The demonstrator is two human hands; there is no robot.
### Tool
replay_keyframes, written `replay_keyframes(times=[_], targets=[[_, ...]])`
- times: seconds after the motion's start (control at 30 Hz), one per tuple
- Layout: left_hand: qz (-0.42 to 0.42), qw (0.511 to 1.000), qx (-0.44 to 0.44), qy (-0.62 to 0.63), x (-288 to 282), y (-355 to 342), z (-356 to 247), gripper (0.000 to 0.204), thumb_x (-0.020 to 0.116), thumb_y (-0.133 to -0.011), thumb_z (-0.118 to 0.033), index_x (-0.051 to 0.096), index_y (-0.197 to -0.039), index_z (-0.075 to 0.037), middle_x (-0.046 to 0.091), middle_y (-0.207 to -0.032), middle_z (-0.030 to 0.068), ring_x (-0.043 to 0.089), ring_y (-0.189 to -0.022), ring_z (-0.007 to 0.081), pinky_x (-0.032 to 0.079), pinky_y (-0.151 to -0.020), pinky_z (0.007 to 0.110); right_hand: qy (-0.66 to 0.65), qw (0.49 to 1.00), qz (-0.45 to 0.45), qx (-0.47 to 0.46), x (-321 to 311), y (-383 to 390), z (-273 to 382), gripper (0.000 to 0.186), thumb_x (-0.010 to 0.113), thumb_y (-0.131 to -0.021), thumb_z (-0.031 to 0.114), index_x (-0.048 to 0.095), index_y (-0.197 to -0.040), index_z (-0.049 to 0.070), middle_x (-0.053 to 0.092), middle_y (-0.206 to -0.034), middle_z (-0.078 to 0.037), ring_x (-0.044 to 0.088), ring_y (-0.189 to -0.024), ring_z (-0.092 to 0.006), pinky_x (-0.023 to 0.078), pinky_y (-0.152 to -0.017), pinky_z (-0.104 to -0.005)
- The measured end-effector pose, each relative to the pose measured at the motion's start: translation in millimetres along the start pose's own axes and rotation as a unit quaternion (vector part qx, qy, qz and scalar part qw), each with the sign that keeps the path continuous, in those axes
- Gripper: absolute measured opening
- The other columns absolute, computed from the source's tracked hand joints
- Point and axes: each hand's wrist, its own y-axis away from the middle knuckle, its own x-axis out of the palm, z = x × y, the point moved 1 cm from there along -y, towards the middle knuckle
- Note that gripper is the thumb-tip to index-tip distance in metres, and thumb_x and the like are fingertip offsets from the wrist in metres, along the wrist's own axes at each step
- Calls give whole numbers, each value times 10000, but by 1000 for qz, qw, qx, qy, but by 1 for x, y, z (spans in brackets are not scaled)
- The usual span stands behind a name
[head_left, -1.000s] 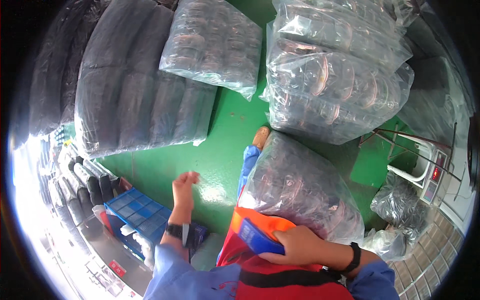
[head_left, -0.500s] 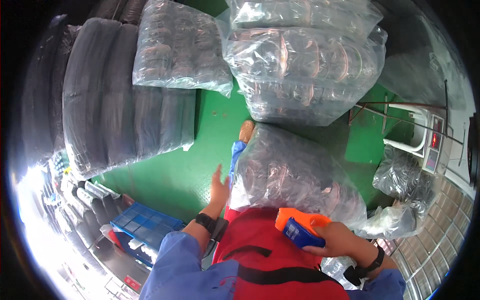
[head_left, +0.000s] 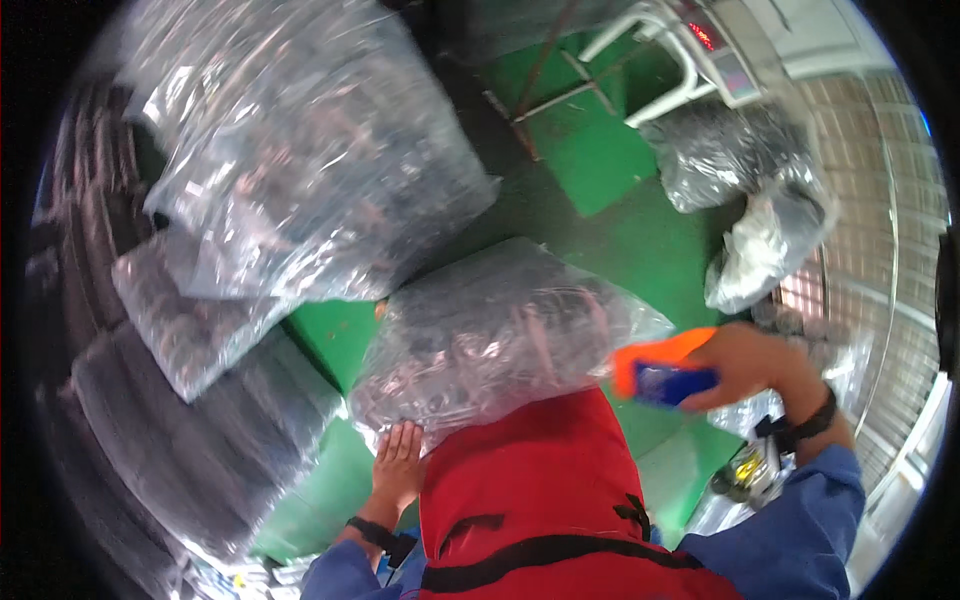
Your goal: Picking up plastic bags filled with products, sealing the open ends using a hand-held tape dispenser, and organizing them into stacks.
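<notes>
A large clear plastic bag (head_left: 500, 335) packed with dark bundled goods stands on the floor against my red apron (head_left: 530, 470). My left hand (head_left: 400, 465) rests on the bag's near left corner, fingers stretched out side by side and flat on the plastic. In my right hand (head_left: 745, 365) is an orange and blue handheld tool (head_left: 668, 366), its orange front by the bag's right corner. Motion blurs it, so its exact kind is unclear. My palm hides its rear end.
A bigger stack of clear bags (head_left: 320, 150) rises beyond, with dark wrapped bales (head_left: 210, 440) on the left. To the far right are a scale with a red display (head_left: 715, 45), dark plastic bags (head_left: 725, 150) and a white plastic bundle (head_left: 765, 250). The floor (head_left: 600, 150) is green.
My view has swung to the right. My left hand has come from open air onto the bag's corner. The right hand has carried the tool outward to the bag's right corner.
</notes>
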Motion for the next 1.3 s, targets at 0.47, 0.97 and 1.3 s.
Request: replay_keyframes(times=[0.47, 0.97, 1.3], targets=[[30, 917, 301, 259, -241, -314, -140, 609, 761, -737, -237, 569, -1293, -80, 615, -1249, 142, 528, -1221, 357, 402, -1034, 419, 2, 955, -266, 129, 46, 123, -89, 394, 761, -632, 403, 694, -797, 51, 613, -664, -152, 607, -689, -363, 481, -659, -453], [320, 839, 439, 23, -129, -374, -238, 308, 720, -741, -233, 712, -1021, -105, 706, -983, 84, 652, -869, 313, 506, -748, 410, -29, 948, -304, 87, 70, 119, -118, 351, 771, -638, 374, 616, -668, 61, 563, -595, -142, 580, -645, -365, 468, -634, -466], [142, 784, 603, -41, -152, -318, -169, 610, 515, -912, -197, 318, -1461, -21, 364, -1512, 115, 358, -1395, 249, 225, -1185, 390, -15, 940, -328, 91, 60, 107, -117, 364, 772, -626, 383, 652, -724, 54, 572, -620, -163, 582, -658, -377, 472, -631, -467]])
